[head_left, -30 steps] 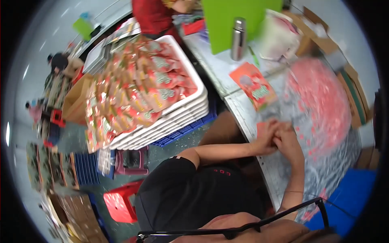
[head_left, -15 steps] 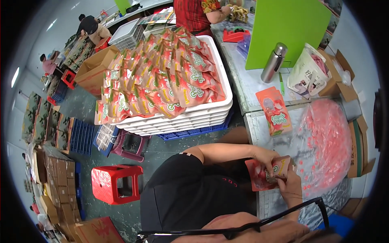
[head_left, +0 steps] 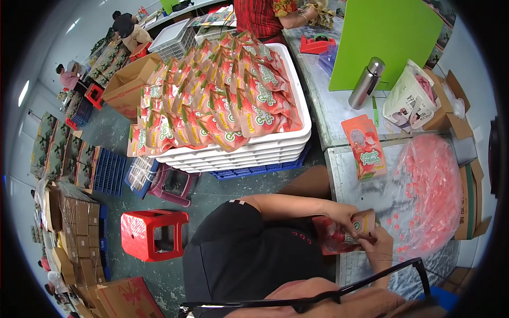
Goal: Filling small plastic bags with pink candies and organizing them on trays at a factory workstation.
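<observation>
A pink-red stand-up pouch (head_left: 330, 236) is held over the near edge of the table by both hands. My left hand (head_left: 342, 216) grips its upper side, fingers bent over the front. My right hand (head_left: 378, 245) pinches the pouch at its right end, thumb toward the left fingers. Whether anything small sits between the fingertips is hidden. Beyond the hands lies a small stack of flat pouches (head_left: 366, 151) of the same kind. To the right, a large clear plastic bag (head_left: 432, 193) spreads out, full of small pink wrapped pieces, some loose beside it.
Stacked white trays (head_left: 254, 151) heaped with filled pouches (head_left: 212, 100) stand at left. A steel thermos (head_left: 366, 85), green knife (head_left: 375, 112), white bag (head_left: 411, 100) and green panel (head_left: 384, 42) occupy the far table. A red stool (head_left: 154, 236) is behind; a co-worker (head_left: 257, 18) stands beyond.
The pouch has tipped and slid slightly toward my body, with both hands still on it. The whole view has shifted a little; the stack and plastic bag look unmoved.
</observation>
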Demonstrator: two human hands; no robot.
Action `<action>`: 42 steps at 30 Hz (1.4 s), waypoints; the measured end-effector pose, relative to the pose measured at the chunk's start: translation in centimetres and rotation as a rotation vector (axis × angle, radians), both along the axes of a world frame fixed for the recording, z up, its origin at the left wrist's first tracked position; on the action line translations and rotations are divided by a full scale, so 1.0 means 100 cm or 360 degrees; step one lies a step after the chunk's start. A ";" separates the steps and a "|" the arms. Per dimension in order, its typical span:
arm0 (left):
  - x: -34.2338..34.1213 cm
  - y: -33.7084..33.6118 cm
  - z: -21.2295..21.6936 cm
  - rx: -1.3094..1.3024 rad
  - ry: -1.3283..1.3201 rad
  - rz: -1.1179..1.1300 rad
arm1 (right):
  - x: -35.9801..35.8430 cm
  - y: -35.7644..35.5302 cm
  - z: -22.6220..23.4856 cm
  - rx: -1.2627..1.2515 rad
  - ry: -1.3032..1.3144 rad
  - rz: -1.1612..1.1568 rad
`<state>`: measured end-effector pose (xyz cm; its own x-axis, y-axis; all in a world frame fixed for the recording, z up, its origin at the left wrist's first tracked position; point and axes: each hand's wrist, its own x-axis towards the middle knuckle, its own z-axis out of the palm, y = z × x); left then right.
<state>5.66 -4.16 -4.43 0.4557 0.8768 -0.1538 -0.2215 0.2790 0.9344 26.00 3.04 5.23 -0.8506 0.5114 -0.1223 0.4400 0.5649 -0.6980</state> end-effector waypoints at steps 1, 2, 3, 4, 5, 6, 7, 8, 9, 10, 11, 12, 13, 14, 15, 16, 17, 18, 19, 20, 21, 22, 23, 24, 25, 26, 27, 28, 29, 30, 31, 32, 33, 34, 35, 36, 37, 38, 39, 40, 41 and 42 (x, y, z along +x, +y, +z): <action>0.003 0.001 -0.004 0.0067 -0.0026 0.0051 | 0.000 0.003 0.001 -0.0005 -0.0186 -0.0058; 0.006 0.001 -0.006 0.0063 -0.0026 0.0052 | 0.001 0.006 0.001 -0.0009 -0.0370 -0.0114; 0.010 0.004 -0.009 0.0188 0.0115 0.0039 | 0.002 0.010 0.000 -0.0008 -0.0371 -0.0115; 0.013 0.006 -0.012 0.0312 0.0257 0.0027 | 0.002 0.013 -0.002 -0.0046 -0.0490 0.0027; 0.016 0.008 -0.018 0.0313 0.0258 0.0031 | 0.002 0.015 -0.005 -0.0083 -0.0607 0.0172; 0.019 0.012 -0.029 0.0334 0.0230 0.0043 | 0.008 0.013 -0.015 -0.0085 -0.0607 0.0160; 0.018 0.011 -0.031 0.0356 0.0203 0.0089 | 0.013 0.011 -0.028 0.0089 -0.0331 0.0049; 0.015 0.012 -0.032 0.0358 0.0203 0.0110 | 0.014 0.010 -0.034 0.0258 -0.0052 -0.0060; 0.013 0.013 -0.030 0.0318 0.0160 0.0228 | 0.009 0.003 -0.029 0.0249 -0.0044 -0.0067; 0.011 0.013 -0.028 0.0276 0.0116 0.0359 | -0.003 -0.008 -0.016 0.0867 0.0302 -0.0259; 0.012 0.012 -0.026 0.0205 0.0019 0.0473 | -0.009 -0.014 -0.010 0.1479 0.0652 -0.0457; 0.010 0.010 -0.023 0.0207 0.0012 0.0502 | -0.007 -0.011 -0.017 0.1477 0.0658 -0.0426; 0.011 0.009 -0.021 0.0324 0.0022 0.0579 | 0.006 -0.006 -0.040 0.0603 0.0783 -0.0719; 0.012 0.009 -0.020 0.0439 0.0029 0.0640 | 0.022 0.000 -0.067 -0.0286 0.0867 -0.0986; 0.013 0.008 -0.020 0.0419 0.0012 0.0583 | 0.046 0.016 -0.110 -0.0523 0.0817 -0.0983; 0.013 0.010 -0.031 0.0418 0.0008 0.0572 | 0.042 0.010 -0.121 -0.0520 0.0816 -0.0996; 0.012 0.012 -0.042 0.0412 0.0036 0.0513 | 0.042 0.001 -0.129 -0.0513 0.1005 -0.1053; 0.015 0.013 -0.050 0.0405 0.0047 0.0458 | 0.041 -0.005 -0.133 -0.0496 0.1178 -0.1108; 0.018 0.012 -0.042 0.0405 -0.0047 0.0405 | 0.052 -0.008 -0.145 -0.0483 0.1053 -0.1231; 0.011 0.008 -0.027 0.0388 -0.0155 0.0316 | 0.056 -0.016 -0.151 -0.0541 0.1141 -0.1247; 0.004 0.006 -0.012 0.0291 -0.0079 0.0258 | 0.053 -0.019 -0.148 -0.0585 0.1233 -0.1262; -0.002 0.008 -0.004 0.0201 0.0003 0.0190 | 0.033 -0.023 -0.134 -0.0473 0.1353 -0.1223; -0.003 0.010 -0.026 0.0329 0.0118 0.0384 | 0.019 -0.022 -0.130 -0.0459 0.1429 -0.1220; -0.004 0.011 -0.034 0.0354 0.0173 0.0511 | 0.013 -0.023 -0.125 -0.0183 0.1155 -0.1279; -0.001 0.008 -0.027 0.0265 0.0245 0.0693 | 0.004 -0.022 -0.115 0.0032 0.0957 -0.1285; -0.005 0.012 -0.021 0.0162 0.0223 0.0613 | 0.005 -0.017 -0.132 -0.0395 0.1110 -0.1466; 0.001 0.012 -0.021 0.0247 0.0129 0.0780 | -0.006 -0.017 -0.127 -0.0273 0.1193 -0.1527; 0.005 0.014 -0.015 0.0346 0.0133 0.0820 | -0.020 -0.017 -0.122 -0.0146 0.1280 -0.1579; 0.012 0.015 -0.018 0.0509 0.0301 0.1001 | -0.030 -0.015 -0.118 0.0069 0.1358 -0.1599; 0.016 0.014 -0.013 0.0394 0.0431 0.1010 | -0.033 -0.013 -0.117 0.0290 0.1424 -0.1609; 0.019 0.015 -0.009 0.0354 0.0520 0.1024 | -0.031 -0.014 -0.118 0.0318 0.1411 -0.1658; 0.023 0.018 -0.007 0.0316 0.0615 0.1047 | -0.029 -0.014 -0.120 0.0529 0.1305 -0.1694; 0.027 0.020 -0.014 0.0320 0.0610 0.1033 | -0.028 -0.012 -0.122 0.0725 0.1203 -0.1699; 0.030 0.020 -0.023 0.0412 0.0614 0.1172 | -0.026 -0.011 -0.125 0.0729 0.1198 -0.1713; 0.032 0.019 -0.031 0.0505 0.0618 0.1315 | -0.025 -0.009 -0.129 0.0804 0.1155 -0.1716; 0.034 0.019 -0.029 0.0503 0.0619 0.1303 | -0.024 -0.006 -0.134 0.0877 0.1109 -0.1722; 0.036 0.019 -0.026 0.0641 0.0670 0.1318 | -0.023 -0.001 -0.137 0.0837 0.1162 -0.1751; 0.037 0.020 -0.024 0.0781 0.0721 0.1332 | -0.019 -0.002 -0.140 0.0836 0.1161 -0.1760; 0.036 0.020 -0.023 0.0782 0.0725 0.1332 | -0.018 -0.004 -0.131 0.0575 0.1234 -0.1726; 0.033 0.021 -0.022 0.0827 0.0721 0.1336 | -0.018 -0.006 -0.126 0.0314 0.1302 -0.1685; 0.031 0.022 -0.022 0.0873 0.0717 0.1339 | -0.018 -0.008 -0.125 0.0312 0.1305 -0.1685; 0.032 0.023 -0.020 0.0881 0.0715 0.1336 | -0.017 -0.010 -0.124 0.0034 0.1535 -0.1652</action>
